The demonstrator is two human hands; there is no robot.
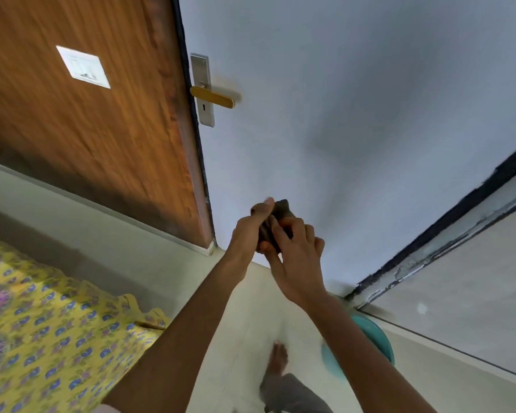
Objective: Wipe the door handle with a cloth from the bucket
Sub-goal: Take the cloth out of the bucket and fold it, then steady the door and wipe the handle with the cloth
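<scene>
Both hands, left hand (255, 231) and right hand (298, 257), bunched around the dark cloth (276, 222) at frame centre; the handle (212, 97) sits above-left, lying roughly level, left hand nearer.

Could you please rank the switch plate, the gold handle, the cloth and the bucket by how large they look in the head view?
1. Bucket, though an arm hides part of it.
2. Switch plate.
3. Cloth and handle: too close to rank, since both hands cover much of the cloth.

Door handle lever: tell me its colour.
The flat lever of the door handle is gold or brass toned, on a silver metal backplate. The head view shows it.
</scene>
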